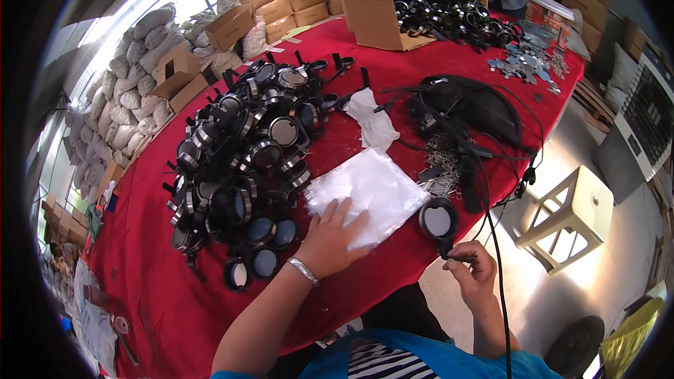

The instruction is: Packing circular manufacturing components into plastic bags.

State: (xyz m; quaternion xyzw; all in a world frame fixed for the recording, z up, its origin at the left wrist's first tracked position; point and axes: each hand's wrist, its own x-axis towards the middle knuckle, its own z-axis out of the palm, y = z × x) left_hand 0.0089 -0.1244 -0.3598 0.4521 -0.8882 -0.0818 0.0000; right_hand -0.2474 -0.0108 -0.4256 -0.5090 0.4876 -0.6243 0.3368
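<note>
We held a round magnifier (438,221) by its short black handle, our right hand (472,271) pinched shut on that handle at the near right edge of the red table (393,77). Our left hand (330,238) lay flat, fingers spread, on a stack of clear plastic bags (368,193) just left of the magnifier. To do this well, we judged, the left fingertips should slide only the top bag loose while the palm pinned the rest, and the right hand should keep the lens level. The magnifier's long axis ran near to far, its lens toward the far side and facing up, its handle toward us. A heap of black magnifiers (246,161) lay to the left.
</note>
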